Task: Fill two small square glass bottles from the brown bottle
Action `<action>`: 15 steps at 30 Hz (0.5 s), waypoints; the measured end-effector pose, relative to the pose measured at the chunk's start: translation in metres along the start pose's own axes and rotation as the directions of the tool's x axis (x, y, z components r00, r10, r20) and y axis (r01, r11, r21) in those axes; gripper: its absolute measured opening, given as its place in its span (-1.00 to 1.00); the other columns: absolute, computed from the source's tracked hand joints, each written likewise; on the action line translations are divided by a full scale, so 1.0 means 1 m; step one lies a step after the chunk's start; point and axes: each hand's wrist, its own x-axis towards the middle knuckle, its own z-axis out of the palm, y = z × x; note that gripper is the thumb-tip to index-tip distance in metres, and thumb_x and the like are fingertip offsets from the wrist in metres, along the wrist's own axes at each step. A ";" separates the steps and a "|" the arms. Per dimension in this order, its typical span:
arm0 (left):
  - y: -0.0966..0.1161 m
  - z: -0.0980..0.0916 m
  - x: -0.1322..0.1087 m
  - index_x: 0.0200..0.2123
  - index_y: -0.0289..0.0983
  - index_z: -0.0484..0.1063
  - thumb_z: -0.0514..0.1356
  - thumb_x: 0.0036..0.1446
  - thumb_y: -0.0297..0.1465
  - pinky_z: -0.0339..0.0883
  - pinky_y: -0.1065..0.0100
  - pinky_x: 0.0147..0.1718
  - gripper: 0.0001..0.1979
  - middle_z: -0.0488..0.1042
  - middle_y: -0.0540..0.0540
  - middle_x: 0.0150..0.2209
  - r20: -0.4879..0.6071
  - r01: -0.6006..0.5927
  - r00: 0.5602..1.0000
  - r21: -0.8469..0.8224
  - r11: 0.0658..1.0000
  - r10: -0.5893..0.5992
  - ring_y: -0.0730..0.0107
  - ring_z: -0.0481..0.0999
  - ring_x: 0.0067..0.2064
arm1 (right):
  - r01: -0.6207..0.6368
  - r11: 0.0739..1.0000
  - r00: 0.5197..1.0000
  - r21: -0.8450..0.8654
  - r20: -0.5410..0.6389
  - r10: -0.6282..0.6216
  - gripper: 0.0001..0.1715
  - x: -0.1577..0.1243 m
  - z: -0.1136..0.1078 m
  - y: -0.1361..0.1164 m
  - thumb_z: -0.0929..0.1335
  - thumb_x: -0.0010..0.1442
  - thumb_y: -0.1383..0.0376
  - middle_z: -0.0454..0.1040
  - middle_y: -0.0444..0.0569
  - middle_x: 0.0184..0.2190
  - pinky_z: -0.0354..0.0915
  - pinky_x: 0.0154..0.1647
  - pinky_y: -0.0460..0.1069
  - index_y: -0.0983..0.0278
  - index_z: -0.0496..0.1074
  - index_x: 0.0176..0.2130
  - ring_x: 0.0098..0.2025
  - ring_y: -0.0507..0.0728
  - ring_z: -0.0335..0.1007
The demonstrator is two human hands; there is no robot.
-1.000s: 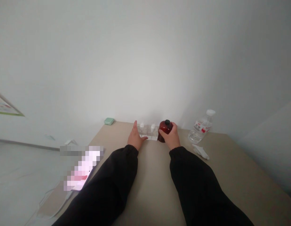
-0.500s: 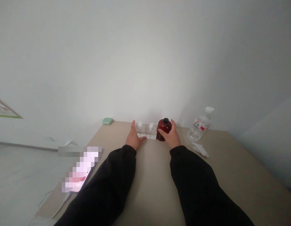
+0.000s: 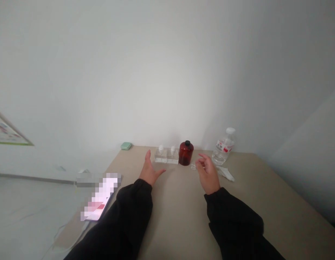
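My left hand [image 3: 151,170] is open, thumb and fingers spread, just in front and left of two small clear boxes [image 3: 166,156] with white-topped pieces standing in them. It holds nothing. Right beside the boxes stands a dark red-brown bottle [image 3: 186,154] with a black cap, upright and apart from both hands. My right hand [image 3: 209,176] is off the bottle, to its right, with loosely bent fingers and nothing plainly held. A small clear item [image 3: 193,167] shows by its fingertips; I cannot tell whether they touch it.
A clear water bottle [image 3: 223,148] stands at the back right, with a crumpled white tissue [image 3: 226,173] before it. A green square case [image 3: 126,146] sits at the back left corner. A lit phone [image 3: 101,198] lies along the left edge near a white cable [image 3: 75,245]. The wall borders the table's back.
My right hand has let go of the red-brown bottle and drawn back to the right. My left hand has moved back from the clear boxes. The view has shifted slightly.
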 end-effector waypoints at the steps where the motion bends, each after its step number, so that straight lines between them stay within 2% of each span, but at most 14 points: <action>1: 0.006 -0.004 -0.007 0.32 -0.20 -0.27 0.42 -0.13 -0.35 0.01 -0.06 0.29 0.11 -0.02 -0.38 0.34 0.012 -0.018 1.000 0.021 1.000 0.018 -0.02 0.03 0.36 | -0.015 1.000 0.999 0.004 0.033 0.015 -0.48 -0.007 0.001 0.000 0.27 0.18 0.04 0.48 0.03 -0.27 0.34 -0.29 0.05 0.29 0.33 0.03 -0.30 0.16 0.41; 6: 0.022 -0.028 -0.058 0.28 -0.23 -0.02 0.30 -0.01 -0.38 0.08 -0.03 0.27 -0.17 0.18 -0.26 0.26 0.113 -0.106 0.989 0.106 0.989 0.093 0.05 0.20 0.29 | -0.018 0.999 0.993 -0.051 0.114 0.024 -0.60 -0.035 0.007 0.014 0.26 0.14 0.09 0.41 -0.10 -0.46 0.25 -0.44 -0.02 0.27 0.43 -0.13 -0.47 0.09 0.33; 10: 0.012 -0.052 -0.096 0.12 -0.30 0.24 0.19 0.06 -0.41 0.19 -0.03 0.21 -0.48 0.36 -0.26 0.11 0.107 -0.113 0.990 0.215 0.970 0.092 0.07 0.33 0.18 | 0.017 0.994 0.987 -0.111 0.162 0.001 -0.61 -0.048 0.006 0.023 0.23 0.14 0.08 0.38 -0.14 -0.57 0.20 -0.49 -0.03 0.24 0.47 -0.20 -0.54 0.08 0.27; 15: 0.002 -0.076 -0.116 -0.05 -0.28 0.37 0.11 0.10 -0.41 0.31 -0.02 0.10 -0.69 0.47 -0.22 -0.05 0.037 -0.105 0.994 0.293 0.950 0.098 0.09 0.44 0.04 | 0.055 0.987 0.979 -0.151 0.201 -0.024 -0.64 -0.051 0.006 0.026 0.22 0.13 0.10 0.30 -0.18 -0.64 0.17 -0.52 -0.04 0.22 0.49 -0.29 -0.58 0.07 0.21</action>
